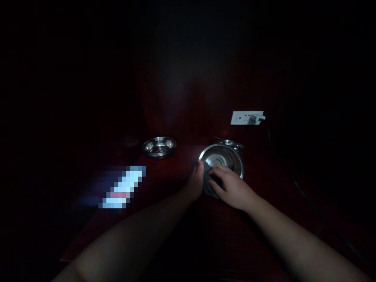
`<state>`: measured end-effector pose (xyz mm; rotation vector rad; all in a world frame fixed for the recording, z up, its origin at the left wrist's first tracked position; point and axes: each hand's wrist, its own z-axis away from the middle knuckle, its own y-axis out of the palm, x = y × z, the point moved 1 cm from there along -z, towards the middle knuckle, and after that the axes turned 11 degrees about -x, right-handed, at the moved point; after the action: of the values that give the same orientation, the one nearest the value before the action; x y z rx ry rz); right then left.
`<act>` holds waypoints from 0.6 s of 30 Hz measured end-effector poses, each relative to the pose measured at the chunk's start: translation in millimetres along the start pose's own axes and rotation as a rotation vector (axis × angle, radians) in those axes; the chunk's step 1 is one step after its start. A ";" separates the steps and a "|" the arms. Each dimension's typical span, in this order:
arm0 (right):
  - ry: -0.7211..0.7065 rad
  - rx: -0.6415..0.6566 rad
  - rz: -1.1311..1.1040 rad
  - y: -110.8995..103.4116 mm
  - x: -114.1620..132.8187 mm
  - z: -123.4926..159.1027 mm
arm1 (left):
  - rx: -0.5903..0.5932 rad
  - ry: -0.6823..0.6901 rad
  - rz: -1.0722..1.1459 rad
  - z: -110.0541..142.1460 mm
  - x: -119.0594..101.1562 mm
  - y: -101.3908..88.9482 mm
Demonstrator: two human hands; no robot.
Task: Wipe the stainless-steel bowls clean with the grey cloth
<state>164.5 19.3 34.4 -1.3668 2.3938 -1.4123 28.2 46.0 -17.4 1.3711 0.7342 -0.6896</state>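
A shiny steel bowl (227,153) is tilted toward me over the dark red surface. My left hand (196,182) grips its left rim, with the thumb at the edge. My right hand (232,188) has curled fingers on a dark grey cloth (210,188), pressed at the near left side of the bowl. Part of the cloth lies between the two hands. The bowl's lower side is hidden behind my right hand.
Shallow steel bowls (159,155), seemingly stacked, stand at the left back. Another steel dish (235,144) sits behind the held bowl. A bright pixelated rectangle (126,190) lies left. A white wall socket (241,118) holds a plug (257,118); a cable (311,205) runs down the right.
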 end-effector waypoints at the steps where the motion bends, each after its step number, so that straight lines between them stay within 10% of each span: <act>1: -0.012 0.001 0.011 0.0 0.8 0.3 | -0.001 -0.025 0.008 -0.6 0.0 0.6; 18: -0.105 0.212 0.265 17.2 -2.2 5.4 | 0.029 -0.244 0.171 -6.6 -8.7 10.0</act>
<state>156.8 20.5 18.0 -1.0064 2.1876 -1.4334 30.6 53.5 -4.9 1.3301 0.4102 -0.7176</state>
